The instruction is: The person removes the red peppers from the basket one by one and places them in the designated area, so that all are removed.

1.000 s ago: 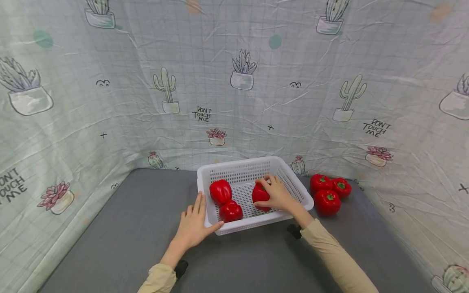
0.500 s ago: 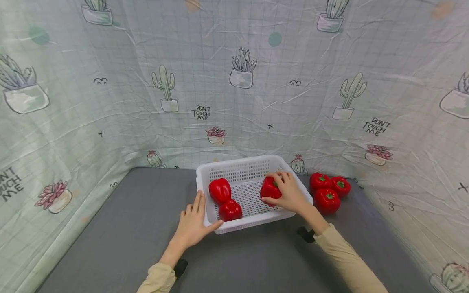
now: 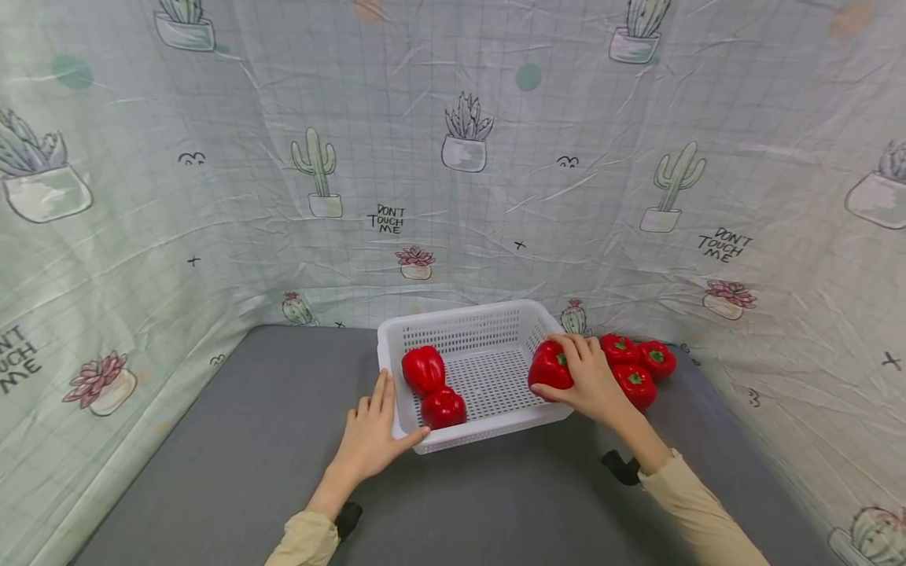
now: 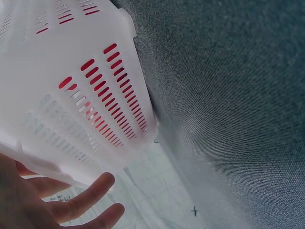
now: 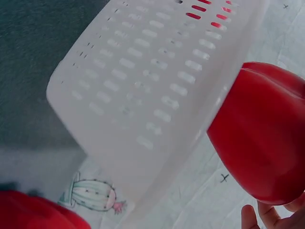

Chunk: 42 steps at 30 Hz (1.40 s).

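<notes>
Right hand (image 3: 593, 384) and red pepper (image 3: 548, 371) shifted rightward since earlier frame, now at right end of white basket (image 3: 488, 428); right fingers curled round pepper, parted to its width. Left hand (image 3: 371, 442) at near-left corner of basket, fingers fairly straight, touching rim. Two other peppers (image 3: 423, 371) inside, touching; three more peppers (image 3: 635, 385) on table (image 3: 212, 456), right of basket

Red pepper (image 5: 262, 136) nr wht bskt (image 5: 124, 138)
</notes>
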Each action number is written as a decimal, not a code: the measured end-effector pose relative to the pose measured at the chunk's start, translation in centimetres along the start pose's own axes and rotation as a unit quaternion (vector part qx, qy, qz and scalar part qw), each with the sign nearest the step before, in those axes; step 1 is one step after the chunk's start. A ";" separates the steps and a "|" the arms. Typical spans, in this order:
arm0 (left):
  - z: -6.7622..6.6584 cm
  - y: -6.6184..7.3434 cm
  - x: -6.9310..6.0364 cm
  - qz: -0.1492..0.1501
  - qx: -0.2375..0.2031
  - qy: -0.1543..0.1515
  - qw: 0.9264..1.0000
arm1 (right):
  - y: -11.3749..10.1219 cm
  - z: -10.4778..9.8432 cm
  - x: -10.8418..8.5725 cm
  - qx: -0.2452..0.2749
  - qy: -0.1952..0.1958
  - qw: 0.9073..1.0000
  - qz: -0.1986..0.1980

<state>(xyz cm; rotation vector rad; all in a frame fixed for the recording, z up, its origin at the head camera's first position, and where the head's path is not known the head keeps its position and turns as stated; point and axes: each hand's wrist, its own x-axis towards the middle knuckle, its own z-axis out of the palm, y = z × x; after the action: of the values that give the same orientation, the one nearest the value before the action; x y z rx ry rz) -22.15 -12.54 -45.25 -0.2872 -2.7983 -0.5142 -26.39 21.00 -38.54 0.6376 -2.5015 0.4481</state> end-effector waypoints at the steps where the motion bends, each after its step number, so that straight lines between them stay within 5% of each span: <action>1: 0.0 0.0 0.0 -0.002 0.000 -0.002 1.000 | 0.2 -0.2 -0.2 -0.002 0.004 1.000 0.000; 11: 0.0 0.0 -0.1 -0.004 -0.001 -0.005 1.000 | 1.3 -2.3 -2.2 0.001 0.011 0.998 0.054; 25: -0.1 0.1 -0.1 -0.006 -0.005 -0.004 1.000 | 3.0 -3.6 -4.7 0.004 0.039 0.999 0.037; 42: 0.0 0.1 -0.1 -0.008 -0.011 0.001 1.000 | 5.4 -5.3 -7.8 -0.037 0.047 0.993 0.106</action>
<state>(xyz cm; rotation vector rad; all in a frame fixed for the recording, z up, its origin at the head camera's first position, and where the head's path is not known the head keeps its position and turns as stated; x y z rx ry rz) -22.02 -12.48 -45.24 -0.2692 -2.7963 -0.5477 -21.20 30.51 -39.52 0.3161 -2.4915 0.4476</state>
